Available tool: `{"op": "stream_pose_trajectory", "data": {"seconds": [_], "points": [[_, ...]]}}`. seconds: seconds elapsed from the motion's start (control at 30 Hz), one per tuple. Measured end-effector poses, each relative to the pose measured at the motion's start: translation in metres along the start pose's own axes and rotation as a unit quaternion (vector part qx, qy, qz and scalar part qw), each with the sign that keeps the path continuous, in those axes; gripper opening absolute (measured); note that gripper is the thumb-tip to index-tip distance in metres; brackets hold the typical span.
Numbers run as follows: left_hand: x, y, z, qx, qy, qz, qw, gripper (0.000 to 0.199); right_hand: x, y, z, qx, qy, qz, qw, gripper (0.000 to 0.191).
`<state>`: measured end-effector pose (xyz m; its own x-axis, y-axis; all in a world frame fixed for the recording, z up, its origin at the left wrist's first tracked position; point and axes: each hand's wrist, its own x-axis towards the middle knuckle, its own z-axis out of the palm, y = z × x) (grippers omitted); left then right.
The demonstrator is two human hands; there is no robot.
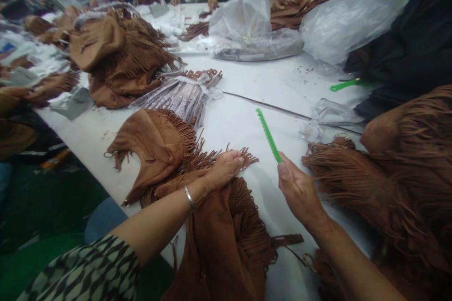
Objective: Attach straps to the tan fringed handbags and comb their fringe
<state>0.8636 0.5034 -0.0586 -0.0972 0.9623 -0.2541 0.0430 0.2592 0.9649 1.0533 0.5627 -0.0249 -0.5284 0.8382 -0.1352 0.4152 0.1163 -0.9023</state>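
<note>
In my right hand [298,188] is a green comb [267,134], its toothed end pointing up and away over the white table. My left hand [226,169], a silver bangle at its wrist, is closed on the fringe [250,156] of a brown suede bag, with strand ends sticking out past the fingers. Which bag this fringe belongs to is partly hidden by my arm. One fringed bag [219,244] lies under my left forearm and runs to the lower edge of view. A lighter brown fringed bag [151,146] lies just beyond that forearm.
Brown fringed bags [116,51] are heaped at the left, and more fringe [381,197] lies at the right. A tied bundle of wrapped straps [187,94], clear plastic bags [243,19] and a second green tool [344,84] lie on the table [243,80]. Several people work across it.
</note>
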Motion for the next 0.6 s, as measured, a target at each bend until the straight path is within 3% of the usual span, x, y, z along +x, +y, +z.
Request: {"op": "stream_pose_trajectory", "data": {"seconds": [0.1,0.2,0.37,0.47,0.6], "points": [[0.001,-0.003,0.004,0.037,0.005,0.034,0.999,0.031,-0.013,0.000,0.016,-0.120,-0.068,-0.017,0.990,0.058],[-0.008,0.001,0.004,0.089,0.009,0.074,0.993,0.028,-0.013,0.017,0.022,-0.234,-0.143,0.044,0.961,0.053],[-0.036,0.004,0.000,0.220,0.011,0.152,0.963,0.025,-0.005,0.047,0.009,-0.302,-0.122,0.112,0.939,0.059],[-0.049,-0.013,0.001,0.310,0.017,0.200,0.929,0.026,-0.005,0.048,0.016,-0.323,-0.151,0.086,0.930,0.056],[-0.052,-0.045,0.001,0.384,0.059,0.217,0.896,0.030,-0.009,0.041,0.047,-0.341,-0.219,0.035,0.913,0.048]]}}
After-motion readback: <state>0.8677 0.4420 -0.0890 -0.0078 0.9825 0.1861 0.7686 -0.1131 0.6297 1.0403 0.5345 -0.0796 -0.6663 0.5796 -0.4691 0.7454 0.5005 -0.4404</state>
